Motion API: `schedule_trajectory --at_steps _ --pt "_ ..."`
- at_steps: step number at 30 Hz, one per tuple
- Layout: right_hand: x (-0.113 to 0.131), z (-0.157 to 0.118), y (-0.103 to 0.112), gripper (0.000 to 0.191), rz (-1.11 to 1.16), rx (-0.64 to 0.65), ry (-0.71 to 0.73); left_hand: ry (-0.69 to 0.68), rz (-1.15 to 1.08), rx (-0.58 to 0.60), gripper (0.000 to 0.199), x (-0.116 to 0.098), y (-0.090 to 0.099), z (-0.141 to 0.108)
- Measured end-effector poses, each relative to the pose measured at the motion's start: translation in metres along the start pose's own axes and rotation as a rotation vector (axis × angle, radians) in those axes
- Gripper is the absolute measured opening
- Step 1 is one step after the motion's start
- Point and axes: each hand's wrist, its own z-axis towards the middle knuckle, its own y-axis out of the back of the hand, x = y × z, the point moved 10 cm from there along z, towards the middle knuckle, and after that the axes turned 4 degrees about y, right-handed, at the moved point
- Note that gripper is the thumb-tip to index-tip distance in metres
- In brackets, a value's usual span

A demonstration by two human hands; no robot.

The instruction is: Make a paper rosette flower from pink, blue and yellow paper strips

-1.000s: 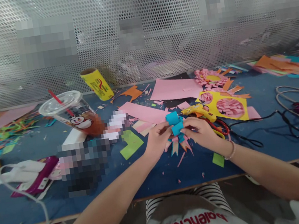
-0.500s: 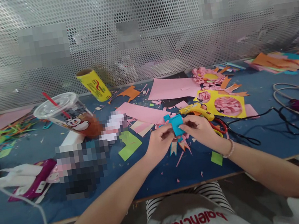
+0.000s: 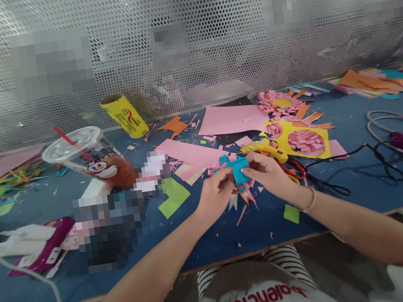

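A small piece of blue paper point(image 3: 241, 171) is pinched between my two hands above the blue table. My left hand point(image 3: 214, 187) grips its left edge with thumb and fingers. At the right edge, my right hand point(image 3: 269, 173) holds it between thumb and fingertips. Pink and orange paper strips point(image 3: 247, 197) stick out below the hands, partly hidden by them. Just behind my right hand lies a yellow hot glue gun point(image 3: 271, 149), its front end close to the blue paper. Red-handled scissors point(image 3: 298, 169) lie beside my right wrist, partly covered.
At left, a tilted plastic drink cup point(image 3: 99, 161) stands before a yellow cardboard tube point(image 3: 126, 116). Purple power strips point(image 3: 51, 244) with cables lie on both sides. Pink paper point(image 3: 232, 118) and a yellow sheet with pink curls point(image 3: 306, 143) lie behind my hands. A perforated metal screen point(image 3: 213, 78) bounds the back.
The blue paper has turned and tilted slightly between my fingers. Both hands stay in nearly the same place, and the view has shifted a little.
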Motion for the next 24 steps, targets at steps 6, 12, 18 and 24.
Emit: schedule_trajectory --at_steps 6,12,18,24 --pt "-0.007 -0.001 -0.001 0.021 0.113 -0.042 -0.062 -0.037 -0.165 -0.068 0.024 -0.001 0.007 -0.003" --pt "-0.011 -0.002 -0.004 0.019 0.266 -0.051 -0.063 -0.023 -0.04 -0.175 0.018 0.007 0.016 0.0" --pt "0.003 0.0 -0.004 0.017 0.314 -0.041 0.039 -0.039 0.012 -0.193 0.013 0.006 0.017 0.001" --pt "-0.001 0.0 0.003 0.018 0.245 -0.107 0.043 -0.097 0.145 -0.195 0.009 -0.005 0.013 -0.003"
